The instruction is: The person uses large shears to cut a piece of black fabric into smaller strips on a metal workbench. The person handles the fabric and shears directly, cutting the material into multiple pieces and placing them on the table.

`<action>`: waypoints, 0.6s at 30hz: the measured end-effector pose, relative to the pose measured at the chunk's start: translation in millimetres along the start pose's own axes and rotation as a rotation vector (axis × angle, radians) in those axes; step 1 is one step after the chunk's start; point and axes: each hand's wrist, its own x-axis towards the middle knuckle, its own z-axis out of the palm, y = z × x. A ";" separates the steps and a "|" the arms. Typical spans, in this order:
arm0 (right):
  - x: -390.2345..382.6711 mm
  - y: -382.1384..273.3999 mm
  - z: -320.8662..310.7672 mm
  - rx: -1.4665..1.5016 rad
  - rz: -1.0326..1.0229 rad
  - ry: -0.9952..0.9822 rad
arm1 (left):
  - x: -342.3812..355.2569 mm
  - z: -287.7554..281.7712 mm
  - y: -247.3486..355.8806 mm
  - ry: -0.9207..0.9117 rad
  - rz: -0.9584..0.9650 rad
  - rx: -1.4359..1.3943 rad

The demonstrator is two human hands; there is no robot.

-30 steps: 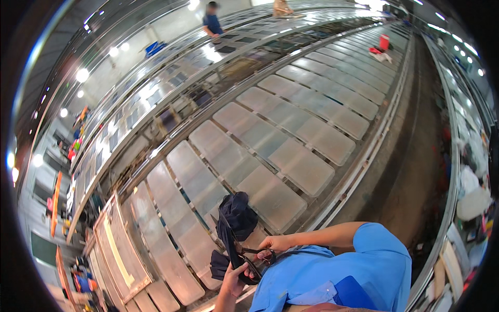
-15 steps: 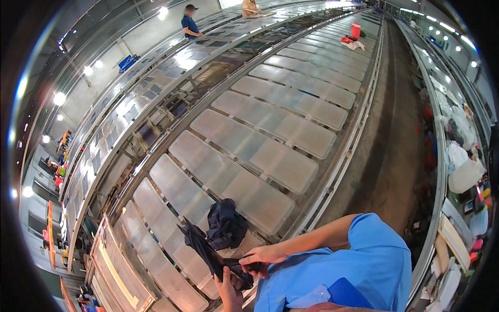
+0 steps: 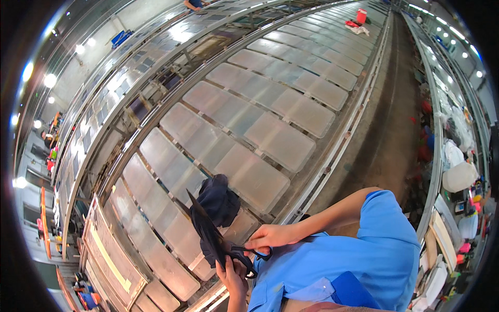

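Observation:
A pair of black-handled scissors points up and to the left over the near end of the table, the blades slightly apart. Around one handle, the fingers of my right hand are closed. My left hand grips dark navy cloth just below the handles; whether it also holds the lower handle I cannot tell. The cloth lies along the blades and partly hides them. Behind the blades, a crumpled dark navy cloth bundle rests on the table.
The long table carries rows of rounded metal panels. A wooden frame lies at its near left end. Far along stands a red container. To the right run an aisle and a cluttered shelf with a whitish jug.
My right hand has turned and moved slightly away from the left, so the scissor handles show more clearly. The blades stand more upright. The head view has shifted, cutting off the far co-workers.

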 end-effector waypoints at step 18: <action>9.6 -51.9 -19.8 0.006 0.012 0.039 | 10.8 -30.6 37.8 0.036 -0.051 0.173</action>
